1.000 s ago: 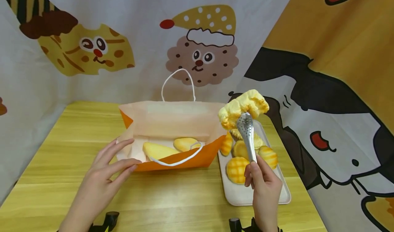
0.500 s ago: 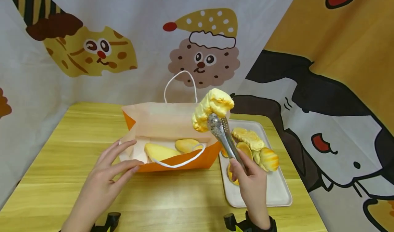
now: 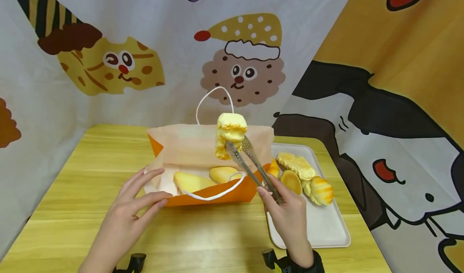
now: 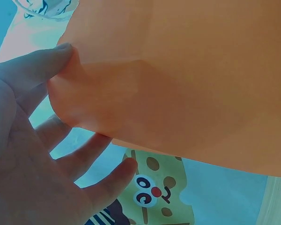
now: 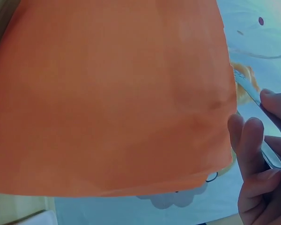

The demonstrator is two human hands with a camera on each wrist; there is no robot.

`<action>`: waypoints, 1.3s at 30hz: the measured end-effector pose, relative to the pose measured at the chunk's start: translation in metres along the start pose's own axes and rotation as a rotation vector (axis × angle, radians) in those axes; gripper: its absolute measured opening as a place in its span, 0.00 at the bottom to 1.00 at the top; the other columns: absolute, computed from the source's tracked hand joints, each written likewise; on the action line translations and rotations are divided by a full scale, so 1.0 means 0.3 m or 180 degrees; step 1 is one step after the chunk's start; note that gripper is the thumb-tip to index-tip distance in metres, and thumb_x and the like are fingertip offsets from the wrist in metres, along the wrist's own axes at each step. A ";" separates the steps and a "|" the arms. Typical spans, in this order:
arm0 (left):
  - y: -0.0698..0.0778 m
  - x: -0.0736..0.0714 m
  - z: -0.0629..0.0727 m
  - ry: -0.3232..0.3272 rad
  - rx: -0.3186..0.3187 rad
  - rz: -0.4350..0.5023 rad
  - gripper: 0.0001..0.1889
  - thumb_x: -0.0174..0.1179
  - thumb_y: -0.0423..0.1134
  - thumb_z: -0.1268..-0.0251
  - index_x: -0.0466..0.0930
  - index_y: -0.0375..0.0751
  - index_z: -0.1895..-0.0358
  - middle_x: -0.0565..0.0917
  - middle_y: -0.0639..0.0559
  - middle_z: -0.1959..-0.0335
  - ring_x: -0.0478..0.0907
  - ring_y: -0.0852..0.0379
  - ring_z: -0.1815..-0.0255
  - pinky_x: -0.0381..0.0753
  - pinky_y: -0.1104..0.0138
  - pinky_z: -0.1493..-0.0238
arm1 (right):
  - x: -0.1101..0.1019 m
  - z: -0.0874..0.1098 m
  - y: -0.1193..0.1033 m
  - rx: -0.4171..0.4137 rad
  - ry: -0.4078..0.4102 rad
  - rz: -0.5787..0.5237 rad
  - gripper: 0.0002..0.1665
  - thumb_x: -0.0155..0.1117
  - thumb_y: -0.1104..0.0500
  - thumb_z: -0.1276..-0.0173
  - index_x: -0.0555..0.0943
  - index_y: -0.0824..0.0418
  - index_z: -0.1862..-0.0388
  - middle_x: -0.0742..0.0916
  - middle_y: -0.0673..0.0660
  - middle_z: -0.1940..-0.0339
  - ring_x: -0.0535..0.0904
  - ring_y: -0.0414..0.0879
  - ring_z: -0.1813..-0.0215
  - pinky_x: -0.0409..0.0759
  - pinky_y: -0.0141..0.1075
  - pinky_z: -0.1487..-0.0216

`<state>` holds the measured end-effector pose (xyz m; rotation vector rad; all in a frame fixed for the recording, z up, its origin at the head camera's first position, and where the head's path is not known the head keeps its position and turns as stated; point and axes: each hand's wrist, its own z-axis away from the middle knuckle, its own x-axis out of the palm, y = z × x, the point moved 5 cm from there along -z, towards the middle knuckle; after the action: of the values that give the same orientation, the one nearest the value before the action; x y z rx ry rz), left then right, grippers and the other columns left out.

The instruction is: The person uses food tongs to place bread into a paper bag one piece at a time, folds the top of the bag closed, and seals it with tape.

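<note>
An orange paper bag point(image 3: 232, 194) lies open towards me, its pale inside showing two yellow bread pieces, one long point(image 3: 192, 181) and one rounder point(image 3: 220, 174). My left hand point(image 3: 130, 210) pinches the bag's left rim between thumb and fingers; the left wrist view shows the thumb point(image 4: 56, 58) on that edge. With my right hand point(image 3: 290, 214) I grip metal tongs point(image 3: 240, 160). Between the tongs' tips hangs a crinkled yellow bread point(image 3: 232, 130), in front of the bag's back panel and above the opening. In the right wrist view the bag's orange side hides most of that bread.
A white tray point(image 3: 330, 234) stands right of the bag, carrying several breads, among them a braided one point(image 3: 295, 165) and a striped one point(image 3: 321, 190). White cord handles point(image 3: 217, 195) rise from the bag. A printed cloth point(image 3: 174, 71) hangs behind the wooden table point(image 3: 181, 236).
My right hand has carried the bread in the tongs leftward from over the tray to above the bag, turning it more upright. My left hand keeps its hold on the rim.
</note>
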<state>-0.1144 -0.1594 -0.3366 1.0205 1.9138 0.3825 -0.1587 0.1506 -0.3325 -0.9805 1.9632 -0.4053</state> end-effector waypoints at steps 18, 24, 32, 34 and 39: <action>0.003 0.001 -0.001 -0.0067 -0.0121 -0.0006 0.13 0.66 0.31 0.53 0.83 0.56 0.66 0.68 0.54 0.39 0.53 0.47 0.34 0.51 0.59 0.34 | -0.058 -0.090 -0.053 -0.0717 -0.0702 0.0951 0.21 0.66 0.47 0.46 0.81 0.55 0.56 0.76 0.40 0.83 0.67 0.30 0.83 0.65 0.22 0.85; 0.007 -0.001 0.001 -0.0037 -0.0071 -0.0023 0.14 0.67 0.30 0.54 0.83 0.55 0.66 0.68 0.53 0.39 0.53 0.47 0.34 0.51 0.60 0.34 | -0.061 -0.129 -0.076 -0.0817 -0.1008 0.1204 0.20 0.65 0.44 0.46 0.82 0.53 0.58 0.71 0.37 0.87 0.62 0.30 0.86 0.60 0.24 0.87; -0.004 0.004 0.003 -0.0086 -0.0133 -0.0035 0.12 0.66 0.32 0.52 0.83 0.56 0.66 0.67 0.54 0.39 0.52 0.47 0.34 0.54 0.56 0.35 | -0.044 -0.146 -0.068 -0.0440 -0.1326 0.1275 0.25 0.60 0.38 0.45 0.80 0.51 0.54 0.73 0.37 0.82 0.64 0.31 0.84 0.63 0.26 0.85; -0.008 0.005 0.006 -0.0100 -0.0168 -0.0050 0.12 0.66 0.33 0.51 0.83 0.56 0.66 0.67 0.55 0.39 0.51 0.48 0.33 0.55 0.54 0.36 | -0.040 -0.141 -0.060 -0.0326 -0.1337 0.1232 0.26 0.59 0.37 0.44 0.80 0.50 0.53 0.74 0.37 0.81 0.65 0.31 0.83 0.65 0.26 0.84; -0.011 0.007 0.008 -0.0103 -0.0164 -0.0054 0.11 0.66 0.33 0.51 0.83 0.56 0.66 0.67 0.55 0.39 0.52 0.47 0.33 0.56 0.52 0.37 | -0.037 -0.131 -0.046 -0.0309 -0.1271 0.1106 0.25 0.58 0.38 0.43 0.79 0.50 0.51 0.76 0.38 0.79 0.66 0.31 0.82 0.66 0.26 0.83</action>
<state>-0.1145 -0.1602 -0.3410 0.9705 1.8734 0.4012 -0.1811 0.1469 -0.2959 -0.6945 1.7485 0.0790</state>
